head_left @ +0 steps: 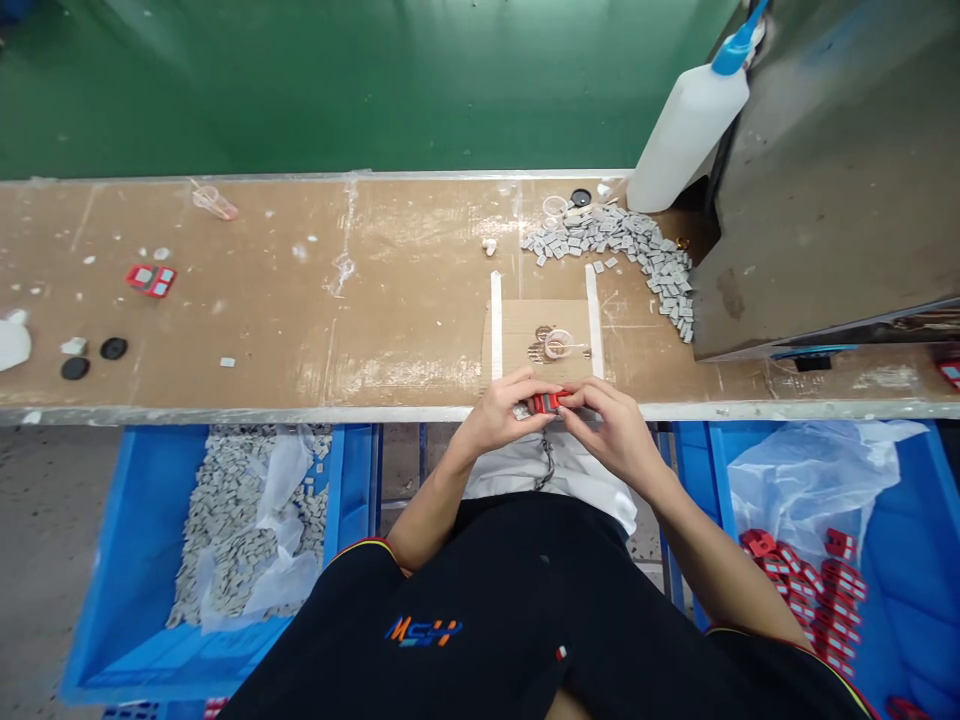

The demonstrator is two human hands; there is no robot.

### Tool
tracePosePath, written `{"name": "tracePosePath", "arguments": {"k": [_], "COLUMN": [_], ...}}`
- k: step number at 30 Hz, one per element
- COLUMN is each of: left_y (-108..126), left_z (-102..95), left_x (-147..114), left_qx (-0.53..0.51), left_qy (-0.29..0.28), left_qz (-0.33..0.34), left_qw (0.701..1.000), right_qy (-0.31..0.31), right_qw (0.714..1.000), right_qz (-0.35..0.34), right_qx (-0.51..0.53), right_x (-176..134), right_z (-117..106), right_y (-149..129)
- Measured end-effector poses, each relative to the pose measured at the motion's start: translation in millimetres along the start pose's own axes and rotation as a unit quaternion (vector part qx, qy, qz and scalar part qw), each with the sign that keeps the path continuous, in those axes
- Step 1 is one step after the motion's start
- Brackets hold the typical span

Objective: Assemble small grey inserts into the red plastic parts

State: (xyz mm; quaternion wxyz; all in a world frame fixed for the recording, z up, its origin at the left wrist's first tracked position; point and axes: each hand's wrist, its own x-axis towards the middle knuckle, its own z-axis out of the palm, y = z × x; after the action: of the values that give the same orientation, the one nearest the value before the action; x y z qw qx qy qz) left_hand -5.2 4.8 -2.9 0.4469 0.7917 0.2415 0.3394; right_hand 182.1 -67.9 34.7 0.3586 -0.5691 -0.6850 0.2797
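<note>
A small red plastic part with a grey piece in it is held between my two hands, just above the front edge of the table. My left hand pinches its left end, and my right hand grips its right end with thumb and fingertips. Beyond the hands, a small clear cup with a thin stick sits on a cardboard sheet between two white tape strips. A heap of small grey pieces lies farther back to the right.
A white squeeze bottle with a blue nozzle leans by a metal panel. Below the table, a left blue bin holds grey pieces; a right blue bin holds red parts. Another red part lies on the table's left.
</note>
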Motion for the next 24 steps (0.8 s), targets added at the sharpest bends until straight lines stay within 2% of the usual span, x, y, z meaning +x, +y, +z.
{"name": "tracePosePath", "arguments": {"k": [9,12,16,19,21,22,23,24], "left_y": [1.5,-1.9,-6.9,-4.7,0.2,3.0,5.7,8.2], "left_z": [-2.3,-2.3,-0.7,-0.8,-1.3,-1.4,-1.6,-1.8], "left_x": [0.2,-1.1,-3.5,-2.6,-0.4,0.9,2.3,3.7], "left_qx": [-0.010,-0.084,-0.226,-0.264,-0.261,-0.251,-0.239,-0.227], "left_qy": [-0.004,-0.005,-0.026,-0.027,-0.011,-0.007,0.001,0.005], "left_qz": [-0.001,-0.022,-0.096,-0.118,-0.138,-0.154,-0.173,-0.190], "left_qw": [1.000,0.996,0.969,0.957,0.955,0.955,0.955,0.955], "right_qy": [0.013,0.007,0.009,0.039,0.116,0.180,0.256,0.336], "right_qw": [0.998,0.999,1.000,0.998,0.986,0.970,0.941,0.899], "right_qz": [-0.024,-0.031,-0.017,0.044,0.121,0.166,0.217,0.267], "right_qx": [-0.048,-0.010,0.007,0.012,0.008,-0.008,-0.040,-0.086], "right_x": [-1.3,-1.7,-18.8,-56.8,-89.2,-104.1,-116.7,-125.7], "right_z": [5.4,1.5,-9.2,-40.5,-78.1,-101.1,-125.8,-151.1], "right_y": [6.7,1.8,-11.0,-4.0,16.8,31.3,47.6,64.7]}}
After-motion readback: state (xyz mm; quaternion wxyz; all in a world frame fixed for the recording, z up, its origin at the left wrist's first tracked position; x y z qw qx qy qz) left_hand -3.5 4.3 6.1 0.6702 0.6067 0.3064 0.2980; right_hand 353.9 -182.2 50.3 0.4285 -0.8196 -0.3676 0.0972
